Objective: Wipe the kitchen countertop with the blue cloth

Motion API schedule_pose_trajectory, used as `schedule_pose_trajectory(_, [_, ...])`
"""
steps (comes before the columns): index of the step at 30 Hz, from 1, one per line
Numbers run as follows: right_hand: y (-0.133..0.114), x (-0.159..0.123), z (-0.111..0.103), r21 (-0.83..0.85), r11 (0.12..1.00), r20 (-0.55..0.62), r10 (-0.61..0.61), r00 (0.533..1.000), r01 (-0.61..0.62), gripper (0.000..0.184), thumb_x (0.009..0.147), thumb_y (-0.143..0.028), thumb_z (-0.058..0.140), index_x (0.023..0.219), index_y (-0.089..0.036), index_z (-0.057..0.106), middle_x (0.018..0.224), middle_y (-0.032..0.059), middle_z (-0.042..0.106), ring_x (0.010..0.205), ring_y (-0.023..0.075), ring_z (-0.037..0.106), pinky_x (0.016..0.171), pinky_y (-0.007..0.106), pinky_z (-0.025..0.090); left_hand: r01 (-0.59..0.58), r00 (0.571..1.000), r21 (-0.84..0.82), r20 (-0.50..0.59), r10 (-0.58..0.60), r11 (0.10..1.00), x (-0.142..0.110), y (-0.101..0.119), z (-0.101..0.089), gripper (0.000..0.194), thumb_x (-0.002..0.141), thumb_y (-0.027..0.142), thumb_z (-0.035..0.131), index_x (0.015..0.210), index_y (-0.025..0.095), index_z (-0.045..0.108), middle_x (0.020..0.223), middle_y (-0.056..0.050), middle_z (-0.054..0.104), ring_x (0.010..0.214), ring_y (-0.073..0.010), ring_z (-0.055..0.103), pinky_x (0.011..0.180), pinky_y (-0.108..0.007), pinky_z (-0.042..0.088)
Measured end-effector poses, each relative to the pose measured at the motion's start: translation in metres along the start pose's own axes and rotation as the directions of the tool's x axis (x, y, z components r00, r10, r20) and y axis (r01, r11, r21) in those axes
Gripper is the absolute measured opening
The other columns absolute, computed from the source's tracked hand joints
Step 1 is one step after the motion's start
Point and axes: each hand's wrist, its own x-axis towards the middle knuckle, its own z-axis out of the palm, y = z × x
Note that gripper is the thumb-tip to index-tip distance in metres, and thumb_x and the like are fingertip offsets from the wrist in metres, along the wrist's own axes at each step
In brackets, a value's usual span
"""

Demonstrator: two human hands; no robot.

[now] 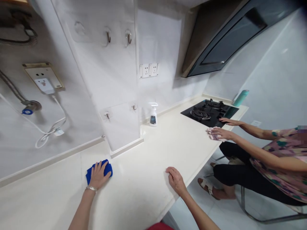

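My left hand (98, 176) lies palm down on a folded blue cloth (109, 168), with its fingers spread over the top. The cloth rests on the white countertop (134, 188) at the lower left. My right hand (176, 181) rests on the countertop close to its front edge. Its fingers are together and curled under, and no object shows in it. A white spray bottle (153, 116) with a dark label stands by the wall, beyond both hands.
At the right a seated person's hand (222, 133) presses a patterned cloth (211, 133); the other hand (230, 121) is at the edge of the black gas stove (192, 112). A teal bottle (241, 98) stands behind. A wall pillar (123, 131) juts over the counter.
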Motion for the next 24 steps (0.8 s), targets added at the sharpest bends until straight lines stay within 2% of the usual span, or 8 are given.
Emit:
schedule_pose_trajectory(3, [0.002,-0.002,0.001,-0.019,1.000,0.003,-0.009,1.000,0.009,0.034,0.080,-0.006,0.040,0.101,-0.023,0.061,0.107,0.0066,0.066,0.101,0.0212,0.063,0.089,0.042,0.054,0.080,0.986,0.021,-0.150,-0.076,0.997,-0.009,0.012,0.018,0.064,0.092,0.051,0.035,0.150,0.022,0.035,0.162,-0.014,0.027,0.151,-0.0365,0.017,0.121,-0.060,0.016])
schedule_pose_trajectory(6, [0.016,-0.005,-0.003,-0.079,0.996,0.041,-0.044,0.998,0.047,0.036,0.080,-0.008,0.041,0.107,-0.022,0.061,0.112,0.0083,0.066,0.104,0.0230,0.063,0.090,0.045,0.054,0.134,0.969,0.042,-0.215,-0.122,0.990,-0.017,0.017,0.036,0.063,0.093,0.050,0.036,0.149,0.021,0.036,0.161,-0.015,0.030,0.150,-0.0379,0.020,0.121,-0.059,0.016])
schedule_pose_trajectory(9, [0.040,-0.006,-0.013,-0.209,0.977,0.038,-0.035,0.999,0.042,0.040,0.081,-0.012,0.044,0.117,-0.021,0.059,0.119,0.0113,0.064,0.110,0.0263,0.061,0.093,0.048,0.054,0.116,0.965,0.030,-0.238,-0.106,0.993,-0.017,0.016,0.043,0.063,0.092,0.050,0.038,0.148,0.022,0.038,0.161,-0.013,0.031,0.150,-0.0376,0.020,0.121,-0.058,0.016])
schedule_pose_trajectory(13, [0.064,-0.007,-0.022,-0.346,0.935,-0.085,0.051,0.995,-0.077,0.038,0.083,-0.015,0.042,0.118,-0.016,0.058,0.125,0.0152,0.062,0.114,0.0269,0.060,0.096,0.049,0.052,0.123,0.960,0.019,-0.256,-0.114,0.992,-0.013,0.014,0.043,0.064,0.091,0.051,0.040,0.148,0.022,0.038,0.160,-0.013,0.033,0.150,-0.0374,0.022,0.121,-0.057,0.017])
schedule_pose_trajectory(18, [0.057,-0.009,-0.015,-0.436,0.878,-0.163,0.138,0.977,-0.196,0.043,0.084,-0.017,0.041,0.124,-0.019,0.056,0.130,0.0138,0.060,0.120,0.0283,0.056,0.097,0.050,0.049,0.128,0.949,0.030,-0.295,-0.114,0.991,-0.011,0.017,0.047,0.064,0.091,0.051,0.039,0.148,0.022,0.040,0.160,-0.014,0.034,0.149,-0.0378,0.024,0.121,-0.058,0.018])
schedule_pose_trajectory(24, [0.052,-0.011,-0.016,-0.443,0.875,-0.151,0.142,0.978,-0.195,0.044,0.085,-0.021,0.042,0.127,-0.021,0.055,0.130,0.0124,0.059,0.120,0.0283,0.054,0.098,0.049,0.047,0.113,0.944,0.031,-0.315,-0.098,0.993,-0.013,0.016,0.049,0.064,0.090,0.051,0.042,0.147,0.022,0.041,0.159,-0.014,0.035,0.148,-0.0375,0.024,0.120,-0.058,0.020])
